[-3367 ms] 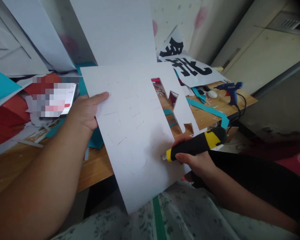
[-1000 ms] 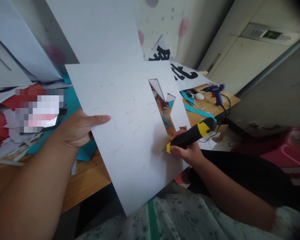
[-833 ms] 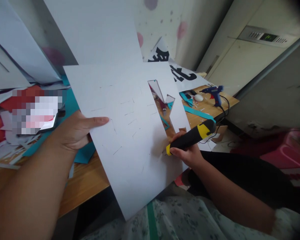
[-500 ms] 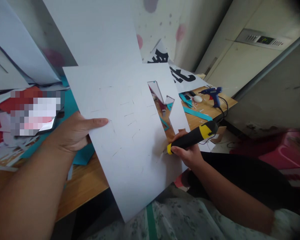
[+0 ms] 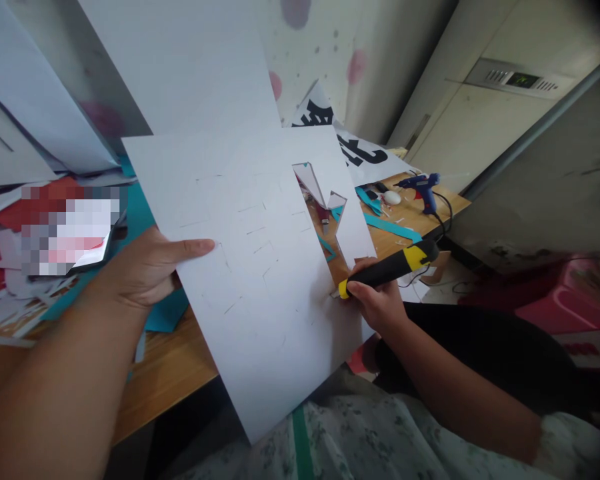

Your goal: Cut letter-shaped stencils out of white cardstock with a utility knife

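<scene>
My left hand (image 5: pixel 153 263) grips the left edge of a large white board (image 5: pixel 240 220), thumb flat on top and fingers beneath. Faint, broken dark outlines mark the board's face. Toward its right side an irregular opening (image 5: pixel 325 220) has been cut through, and the wooden table shows behind it. In my right hand (image 5: pixel 375 293) is a black-and-yellow electric cutter (image 5: pixel 393 267) with a thin cord. The cutter's tip meets the board near the lower end of the opening; my hand's shadow partly obscures the contact.
A blue glue gun (image 5: pixel 420 190) stands at the right end of the wooden table (image 5: pixel 175 357), near teal strips. Sheets with black characters (image 5: pixel 363 150) lie behind. Left are a pixelated device (image 5: pixel 75 233) and paper scraps. A pink container (image 5: pixel 570 293) sits at right.
My right hand has moved the cutter slightly up and to the right along the board. My left hand keeps its hold on the edge.
</scene>
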Demonstrator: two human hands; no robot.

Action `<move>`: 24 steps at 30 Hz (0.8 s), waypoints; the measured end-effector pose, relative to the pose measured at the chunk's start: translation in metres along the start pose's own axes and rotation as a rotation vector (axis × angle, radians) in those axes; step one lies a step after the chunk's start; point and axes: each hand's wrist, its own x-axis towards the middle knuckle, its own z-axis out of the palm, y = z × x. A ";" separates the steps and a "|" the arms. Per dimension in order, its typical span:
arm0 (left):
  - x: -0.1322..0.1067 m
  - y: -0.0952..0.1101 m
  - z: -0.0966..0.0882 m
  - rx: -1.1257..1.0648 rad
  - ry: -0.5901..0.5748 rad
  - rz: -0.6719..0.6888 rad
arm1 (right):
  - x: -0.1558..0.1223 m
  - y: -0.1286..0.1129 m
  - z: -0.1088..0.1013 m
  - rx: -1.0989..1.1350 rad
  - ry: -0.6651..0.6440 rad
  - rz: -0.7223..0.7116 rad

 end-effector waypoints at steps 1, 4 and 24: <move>0.000 0.000 0.000 -0.001 0.005 0.001 | 0.000 0.001 0.000 0.029 0.013 0.033; 0.000 0.000 0.000 0.005 0.023 -0.016 | -0.001 0.000 0.001 0.048 0.029 0.079; -0.006 0.036 -0.030 -0.232 0.283 0.061 | 0.115 -0.071 -0.058 -1.181 -0.186 0.042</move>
